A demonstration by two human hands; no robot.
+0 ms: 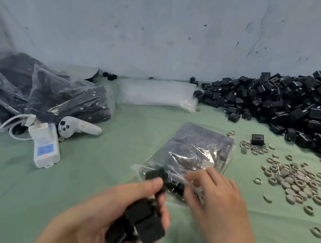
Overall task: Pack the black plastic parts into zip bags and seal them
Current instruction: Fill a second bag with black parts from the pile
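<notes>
A green-covered counter [104, 175] carries a large heap of black plastic parts [296, 109] at far right against the wall, and a mound of filled zip bags [40, 89] at far left. Between them lies a stack of empty clear bags [157, 93], with tan rings and discs [295, 180] scattered near the heap. A partly filled zip bag [196, 154] lies at center, its mouth toward the person. The left hand [111, 214] grips a cluster of black parts [137, 220], fingers curled around them at the bag's mouth; the right hand [220, 202] pinches the bag's opening edge.
</notes>
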